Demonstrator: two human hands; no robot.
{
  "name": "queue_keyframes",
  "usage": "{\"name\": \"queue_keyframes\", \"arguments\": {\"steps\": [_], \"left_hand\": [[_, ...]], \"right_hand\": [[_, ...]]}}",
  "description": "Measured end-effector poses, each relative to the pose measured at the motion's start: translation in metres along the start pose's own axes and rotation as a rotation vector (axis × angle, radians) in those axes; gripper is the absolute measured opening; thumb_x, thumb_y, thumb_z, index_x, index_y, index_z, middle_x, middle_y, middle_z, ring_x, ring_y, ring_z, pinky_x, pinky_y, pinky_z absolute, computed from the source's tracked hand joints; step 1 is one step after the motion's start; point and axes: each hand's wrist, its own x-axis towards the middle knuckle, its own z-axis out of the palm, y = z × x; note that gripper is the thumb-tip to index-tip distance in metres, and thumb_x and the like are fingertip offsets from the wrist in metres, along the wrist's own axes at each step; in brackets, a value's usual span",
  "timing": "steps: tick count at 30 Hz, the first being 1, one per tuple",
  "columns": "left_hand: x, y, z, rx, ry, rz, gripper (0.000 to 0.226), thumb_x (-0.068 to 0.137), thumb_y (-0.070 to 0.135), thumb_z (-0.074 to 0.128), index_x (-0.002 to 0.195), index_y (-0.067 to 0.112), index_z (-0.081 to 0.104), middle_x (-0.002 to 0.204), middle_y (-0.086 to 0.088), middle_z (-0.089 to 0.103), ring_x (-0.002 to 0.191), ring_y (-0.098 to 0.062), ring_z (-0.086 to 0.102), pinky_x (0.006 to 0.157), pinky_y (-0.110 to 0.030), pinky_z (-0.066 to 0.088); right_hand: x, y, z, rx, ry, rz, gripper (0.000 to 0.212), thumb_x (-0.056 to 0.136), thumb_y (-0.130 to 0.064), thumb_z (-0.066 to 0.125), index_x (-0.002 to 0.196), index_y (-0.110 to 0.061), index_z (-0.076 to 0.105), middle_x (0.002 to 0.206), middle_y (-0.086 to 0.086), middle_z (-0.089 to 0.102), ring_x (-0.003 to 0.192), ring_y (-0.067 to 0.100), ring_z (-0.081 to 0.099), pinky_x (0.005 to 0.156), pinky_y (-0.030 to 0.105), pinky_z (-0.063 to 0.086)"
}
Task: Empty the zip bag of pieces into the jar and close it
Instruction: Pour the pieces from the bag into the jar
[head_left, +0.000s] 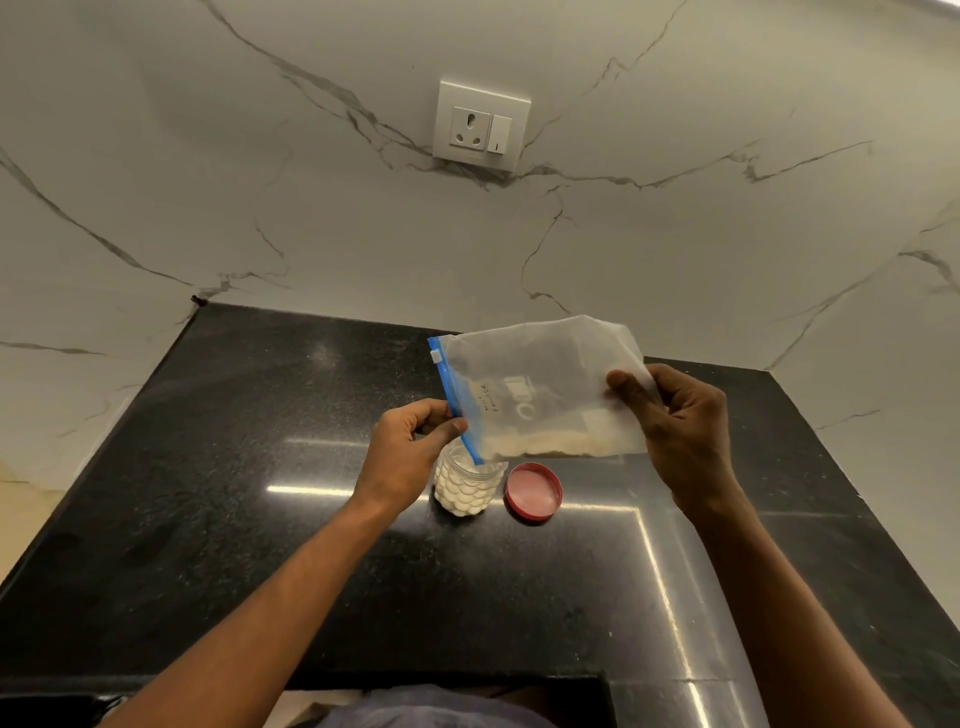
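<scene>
A clear zip bag (540, 384) with a blue zip strip hangs on its side above the black counter. Pale crumbs lie along its lower edge. My left hand (410, 452) pinches the blue zip end, whose lower corner points into the jar's mouth. My right hand (675, 421) grips the bag's closed end, held a little higher. The small clear jar (467, 488) stands upright and open under the zip corner, filled with white round pieces. Its red lid (534, 491) lies flat on the counter just right of the jar.
The black granite counter (260, 467) fills the lower view and meets a white marble wall (208, 182) at the back and both sides. A white wall socket (482, 126) sits high on the back wall. The counter's front edge has a cutout near my body.
</scene>
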Motion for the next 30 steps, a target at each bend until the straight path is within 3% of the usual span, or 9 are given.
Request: {"name": "queue_keyframes", "arguments": {"steps": [9, 11, 14, 30], "left_hand": [[-0.0002, 0.0005, -0.0002, -0.001, -0.004, -0.002, 0.017, 0.098, 0.012, 0.073, 0.114, 0.011, 0.078, 0.108, 0.001, 0.081, 0.102, -0.013, 0.077, 0.092, -0.033, 0.064], [-0.0006, -0.0001, -0.0008, -0.008, -0.007, -0.002, 0.017, 0.098, 0.011, 0.072, 0.114, 0.01, 0.078, 0.107, 0.0, 0.081, 0.102, -0.014, 0.077, 0.092, -0.033, 0.064], [0.0, -0.0002, 0.0, -0.007, -0.009, -0.002, 0.017, 0.098, 0.012, 0.072, 0.114, 0.01, 0.078, 0.108, 0.001, 0.081, 0.103, -0.014, 0.077, 0.092, -0.033, 0.064], [0.0023, -0.0015, 0.0009, -0.029, -0.007, -0.005, 0.016, 0.097, 0.013, 0.074, 0.112, 0.015, 0.079, 0.106, 0.003, 0.082, 0.101, -0.014, 0.077, 0.089, -0.029, 0.063]], "right_hand": [[0.0017, 0.0016, -0.0015, -0.009, 0.002, -0.007, 0.014, 0.097, -0.027, 0.07, 0.09, -0.017, 0.076, 0.08, -0.004, 0.074, 0.066, 0.006, 0.066, 0.057, 0.019, 0.053], [0.0, 0.002, -0.0018, -0.017, -0.057, -0.008, 0.012, 0.097, -0.028, 0.069, 0.092, -0.019, 0.075, 0.085, -0.006, 0.075, 0.07, 0.009, 0.071, 0.059, 0.018, 0.055], [0.0023, 0.0001, -0.0027, 0.023, 0.0, -0.01, 0.008, 0.097, -0.024, 0.071, 0.092, -0.02, 0.077, 0.083, -0.007, 0.075, 0.07, 0.008, 0.07, 0.059, 0.018, 0.055], [0.0079, -0.0003, -0.0044, 0.028, -0.056, -0.019, 0.006, 0.097, -0.023, 0.073, 0.095, -0.024, 0.078, 0.089, -0.005, 0.078, 0.077, 0.011, 0.075, 0.062, 0.02, 0.058]]}}
